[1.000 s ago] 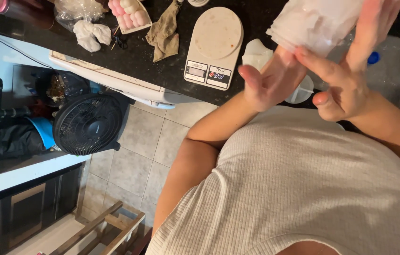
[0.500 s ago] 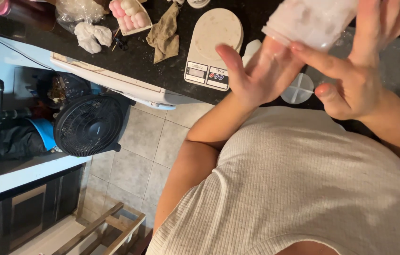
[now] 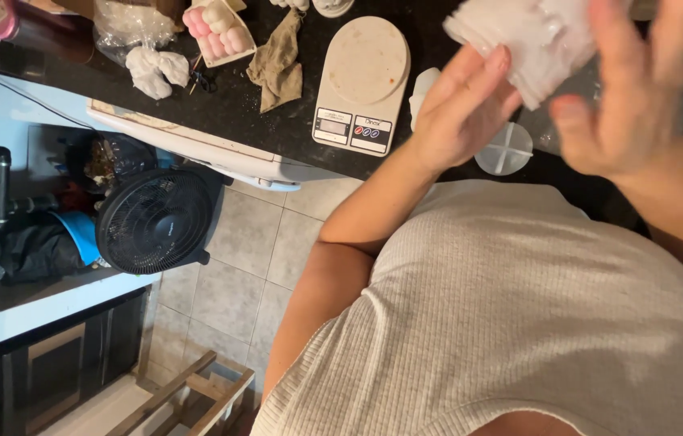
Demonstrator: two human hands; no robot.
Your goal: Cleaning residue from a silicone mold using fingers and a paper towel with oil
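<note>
Nearest, at 6 o'clock: white ribbed top [image 3: 519, 323], filling the lower right.

Above it, at 1 o'clock: left hand [image 3: 458, 113], palm up, fingers straight and loosely together, tips touching the underside of a translucent white mould [image 3: 539, 36]. Not closed round it.

At 2 o'clock: right hand [image 3: 640, 89], motion-blurred, fingers spread wide, laid against the mould's right side. Grip or mere contact: cannot tell.

Mould raised between both hands, above the black counter [image 3: 236, 97]; upper end cut off by the top edge, detail lost to blur.

Under the hands: round clear divided lid [image 3: 504, 149], partly hidden by the left wrist.

At 12 o'clock: white kitchen scale [image 3: 361, 81].

Farther, at 11 o'clock: brown rag [image 3: 277, 64], tray of pink and white balls [image 3: 220, 28], crumpled white cloth [image 3: 156, 64].

At 9 o'clock, on the floor: black fan [image 3: 156, 220].
</note>
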